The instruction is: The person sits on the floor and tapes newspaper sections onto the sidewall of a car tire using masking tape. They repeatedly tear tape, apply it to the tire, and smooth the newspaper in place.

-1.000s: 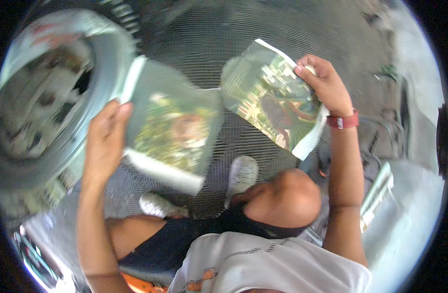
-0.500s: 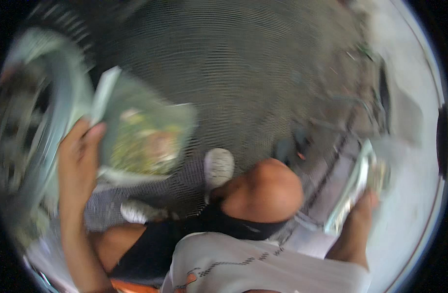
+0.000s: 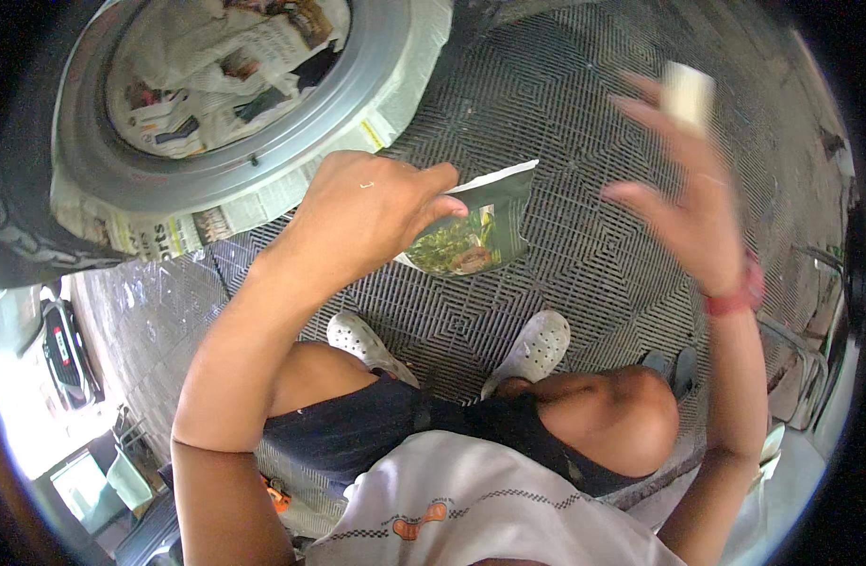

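Observation:
Pinched between the thumb and fingers of my left hand [image 3: 381, 193] is a piece of printed paper [image 3: 466, 241], mostly green with a picture on it and a pale strip along its upper edge. It hangs above the floor beside a wheel. The wheel's grey rim [image 3: 263, 174] is ringed by newspaper [image 3: 207, 226], and more newspaper fills its middle. My right hand [image 3: 683, 184] is raised at the right, fingers and thumb spread, blurred by motion. At its fingertips is a small cream-coloured piece [image 3: 688, 97], too smeared to identify.
Dark ribbed mats [image 3: 584, 236] cover the floor. Below lie my bent knees and white clogs [image 3: 532, 351]. A pair of dark slippers [image 3: 674, 368] sits by my right knee. Metal tubing [image 3: 791, 349] runs along the right edge. A vehicle [image 3: 67, 349] stands far left.
The view has swung left, bringing the wheel fully in. My left hand still holds the green paper. My right hand has risen from beside a folded printed sheet, and its fingers are now spread.

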The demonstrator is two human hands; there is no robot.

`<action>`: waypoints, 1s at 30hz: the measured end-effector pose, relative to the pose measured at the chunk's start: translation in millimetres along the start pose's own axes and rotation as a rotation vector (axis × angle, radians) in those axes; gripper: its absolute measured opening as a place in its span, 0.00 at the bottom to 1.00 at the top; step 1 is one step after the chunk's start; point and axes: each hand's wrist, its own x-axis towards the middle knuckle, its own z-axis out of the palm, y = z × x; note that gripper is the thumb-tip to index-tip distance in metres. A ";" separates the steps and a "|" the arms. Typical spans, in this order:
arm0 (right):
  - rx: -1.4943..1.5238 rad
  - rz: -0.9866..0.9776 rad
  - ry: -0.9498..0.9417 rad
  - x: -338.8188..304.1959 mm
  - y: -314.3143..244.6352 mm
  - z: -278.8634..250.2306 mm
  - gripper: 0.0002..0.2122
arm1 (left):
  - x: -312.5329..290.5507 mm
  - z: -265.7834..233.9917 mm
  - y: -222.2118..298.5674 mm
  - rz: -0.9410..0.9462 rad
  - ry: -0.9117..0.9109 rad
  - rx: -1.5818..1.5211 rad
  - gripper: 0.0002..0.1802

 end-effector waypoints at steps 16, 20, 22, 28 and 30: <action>0.561 0.162 -0.418 86.1 -4.6 190.4 0.14 | -62.8 -38.2 -108.0 -0.657 0.120 -0.754 0.16; 0.408 0.100 -0.045 73.8 -33.1 203.1 0.26 | -47.8 -23.6 -97.6 -0.610 0.335 -0.727 0.25; 0.587 0.123 0.006 81.5 -55.4 180.5 0.29 | -40.5 -18.2 -86.0 -0.493 0.449 -0.604 0.29; 1.185 0.153 -0.163 79.9 -96.3 172.6 0.33 | -24.7 -18.7 -73.4 -0.383 0.332 -0.301 0.10; 1.218 0.155 -0.179 78.5 -99.4 176.6 0.33 | -20.2 -18.5 -68.9 -0.488 0.268 -0.503 0.14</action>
